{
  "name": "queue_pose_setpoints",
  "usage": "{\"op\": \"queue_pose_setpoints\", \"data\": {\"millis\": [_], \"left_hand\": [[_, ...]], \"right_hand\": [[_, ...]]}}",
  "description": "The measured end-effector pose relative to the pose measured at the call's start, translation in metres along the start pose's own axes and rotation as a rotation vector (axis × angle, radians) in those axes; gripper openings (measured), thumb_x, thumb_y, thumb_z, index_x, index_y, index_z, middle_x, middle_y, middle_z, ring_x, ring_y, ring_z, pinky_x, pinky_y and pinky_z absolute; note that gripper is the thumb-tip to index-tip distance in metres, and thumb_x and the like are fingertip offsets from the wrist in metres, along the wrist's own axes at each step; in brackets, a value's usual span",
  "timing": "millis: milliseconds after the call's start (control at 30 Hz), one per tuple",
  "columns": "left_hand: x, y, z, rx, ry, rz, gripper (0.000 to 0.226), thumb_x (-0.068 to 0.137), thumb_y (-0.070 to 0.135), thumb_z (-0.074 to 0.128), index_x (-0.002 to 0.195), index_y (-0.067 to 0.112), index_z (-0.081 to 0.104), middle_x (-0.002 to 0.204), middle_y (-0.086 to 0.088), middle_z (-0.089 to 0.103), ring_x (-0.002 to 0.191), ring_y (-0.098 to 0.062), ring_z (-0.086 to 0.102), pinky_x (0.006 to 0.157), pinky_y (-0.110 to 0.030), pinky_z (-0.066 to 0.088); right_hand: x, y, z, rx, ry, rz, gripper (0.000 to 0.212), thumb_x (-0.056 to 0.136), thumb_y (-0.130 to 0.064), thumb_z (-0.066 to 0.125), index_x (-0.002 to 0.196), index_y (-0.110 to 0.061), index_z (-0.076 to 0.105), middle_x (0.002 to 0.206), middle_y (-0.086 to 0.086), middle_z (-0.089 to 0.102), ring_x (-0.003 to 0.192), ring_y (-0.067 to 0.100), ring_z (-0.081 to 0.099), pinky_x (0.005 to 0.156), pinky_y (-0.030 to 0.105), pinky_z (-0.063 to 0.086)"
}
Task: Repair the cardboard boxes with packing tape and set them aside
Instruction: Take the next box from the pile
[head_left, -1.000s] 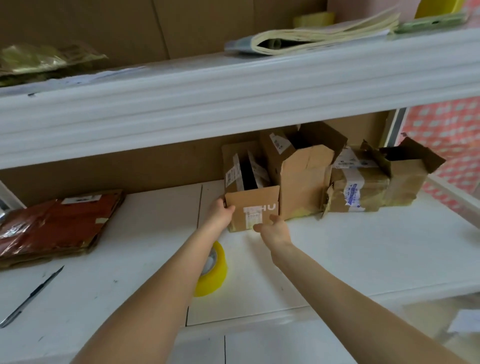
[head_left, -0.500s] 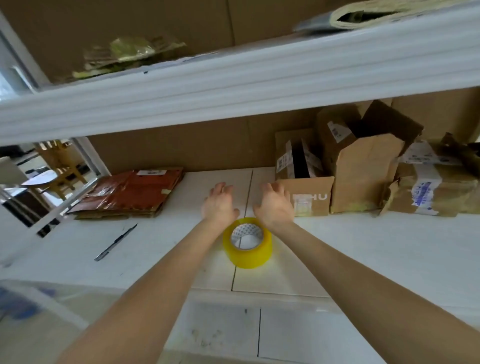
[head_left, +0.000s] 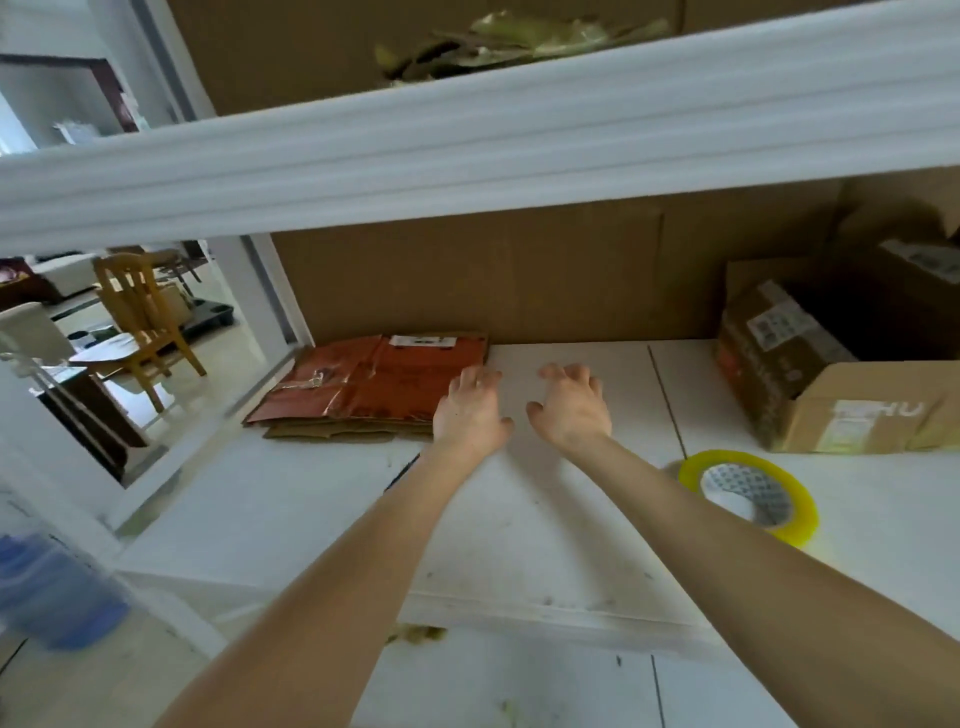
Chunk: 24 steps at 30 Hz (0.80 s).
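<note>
Seen from my head, both my arms stretch forward over the white shelf (head_left: 519, 545). My left hand (head_left: 470, 410) is spread, fingers loose and holding nothing. Its fingertips sit at the right edge of the flattened red box (head_left: 363, 387), which lies on the left against the back wall; I cannot tell whether they touch it. My right hand (head_left: 571, 405) hovers just beside the left over bare shelf, fingers likewise slack and empty. The tape roll (head_left: 748, 496) lies flat to my right, near the open cardboard box (head_left: 857, 415). I judge I am fetching the next box to mend. The next move calls for getting fingers under the flat box's edge, drawing it toward me, then taking up the tape.
</note>
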<state>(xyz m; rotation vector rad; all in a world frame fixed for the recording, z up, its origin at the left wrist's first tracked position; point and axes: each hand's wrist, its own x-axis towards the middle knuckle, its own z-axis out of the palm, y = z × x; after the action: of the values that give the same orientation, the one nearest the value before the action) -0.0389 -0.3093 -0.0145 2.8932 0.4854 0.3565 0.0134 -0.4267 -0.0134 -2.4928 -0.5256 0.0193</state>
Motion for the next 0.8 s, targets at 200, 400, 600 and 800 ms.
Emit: {"op": "queue_pose_setpoints", "data": {"millis": [200,400,600,800], "left_hand": [[0.013,-0.127,-0.015,-0.055,0.0,-0.045,0.061,0.085,0.027,0.063,0.141,0.021,0.039,0.146,-0.005,0.033,0.131,-0.025,0.037,0.097,-0.04,0.043],[0.024,-0.192,-0.015,-0.062,-0.055,-0.088,0.062,0.086,0.028,0.064,0.142,0.022,0.038,0.143,-0.004,0.036,0.13,-0.025,0.038,0.096,-0.039,0.044],[0.008,-0.19,-0.008,-0.064,-0.081,0.015,0.022,0.085,0.042,0.06,0.098,0.024,0.059,0.096,0.004,0.057,0.093,-0.018,0.059,0.066,-0.029,0.044],[-0.012,-0.173,0.017,0.005,-0.41,0.003,0.038,0.084,0.045,0.06,0.107,0.014,0.057,0.102,-0.005,0.062,0.093,-0.025,0.062,0.067,-0.031,0.045]], "right_hand": [[0.014,-0.085,0.066,-0.023,-0.035,0.075,0.05,0.092,-0.025,0.054,0.14,-0.02,0.039,0.141,0.012,0.033,0.132,0.032,0.03,0.099,0.043,0.042],[0.029,-0.119,0.103,-0.016,-0.038,0.114,0.051,0.092,-0.021,0.053,0.141,-0.021,0.039,0.138,0.01,0.035,0.129,0.031,0.033,0.097,0.042,0.045],[0.038,-0.124,0.122,0.019,0.027,0.114,0.044,0.093,-0.02,0.053,0.136,-0.021,0.044,0.14,0.01,0.037,0.129,0.03,0.036,0.099,0.043,0.045],[0.038,-0.126,0.131,0.02,0.064,0.137,0.038,0.094,-0.021,0.052,0.132,-0.022,0.047,0.138,0.01,0.04,0.126,0.03,0.039,0.097,0.042,0.046]]}}
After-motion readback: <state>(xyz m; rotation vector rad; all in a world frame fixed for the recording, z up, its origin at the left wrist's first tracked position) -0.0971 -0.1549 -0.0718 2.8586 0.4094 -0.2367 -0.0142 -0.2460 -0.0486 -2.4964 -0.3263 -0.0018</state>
